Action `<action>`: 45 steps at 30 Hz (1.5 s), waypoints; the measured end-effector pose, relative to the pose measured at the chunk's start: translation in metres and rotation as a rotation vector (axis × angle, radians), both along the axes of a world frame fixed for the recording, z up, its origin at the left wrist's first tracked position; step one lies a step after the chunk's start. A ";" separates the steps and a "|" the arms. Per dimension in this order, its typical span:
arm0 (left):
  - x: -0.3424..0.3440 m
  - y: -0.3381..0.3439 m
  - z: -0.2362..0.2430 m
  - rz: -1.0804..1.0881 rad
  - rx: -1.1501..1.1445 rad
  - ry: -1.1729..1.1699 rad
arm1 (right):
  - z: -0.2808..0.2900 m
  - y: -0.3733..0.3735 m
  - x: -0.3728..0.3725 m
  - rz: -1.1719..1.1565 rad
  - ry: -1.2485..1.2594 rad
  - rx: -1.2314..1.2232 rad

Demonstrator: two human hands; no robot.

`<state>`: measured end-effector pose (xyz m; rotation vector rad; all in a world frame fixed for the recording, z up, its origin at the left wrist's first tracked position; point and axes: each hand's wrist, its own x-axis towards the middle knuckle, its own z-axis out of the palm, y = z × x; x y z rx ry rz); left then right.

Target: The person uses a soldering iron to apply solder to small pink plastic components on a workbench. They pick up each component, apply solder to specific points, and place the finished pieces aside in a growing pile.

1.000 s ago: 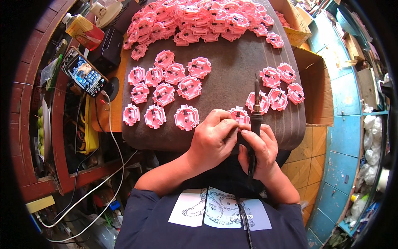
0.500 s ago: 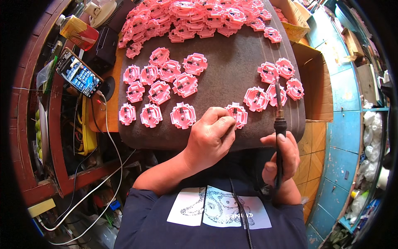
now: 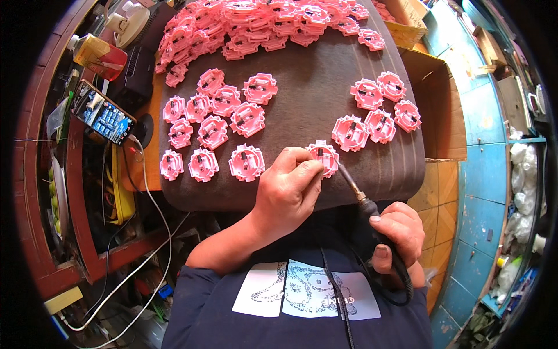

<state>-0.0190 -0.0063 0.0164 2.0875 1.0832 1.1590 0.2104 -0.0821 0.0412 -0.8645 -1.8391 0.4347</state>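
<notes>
Right grip (image 3: 400, 235) wrapped around soldering iron (image 3: 367, 206), tip angled forward-left to right edge of pink frame (image 3: 326, 155), contact unclear. Left grip (image 3: 289, 183) pinched narrow at frame's left edge; cannot tell what it holds. Ahead of right grip on dark counter (image 3: 305, 75), five similar frames (image 3: 350, 133); left of left grip, other frames (image 3: 246, 163); farther ahead, pink heap (image 3: 256, 20); far left, phone (image 3: 104, 113).
</notes>
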 end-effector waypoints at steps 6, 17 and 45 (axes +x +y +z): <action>0.000 -0.001 0.000 -0.012 -0.029 0.012 | 0.000 -0.001 -0.001 0.025 -0.046 -0.006; -0.001 0.001 0.001 -0.019 0.024 0.033 | -0.001 0.002 -0.005 0.025 -0.061 0.000; -0.002 -0.002 0.000 -0.016 0.017 0.034 | 0.005 -0.003 0.000 -0.037 -0.044 -0.003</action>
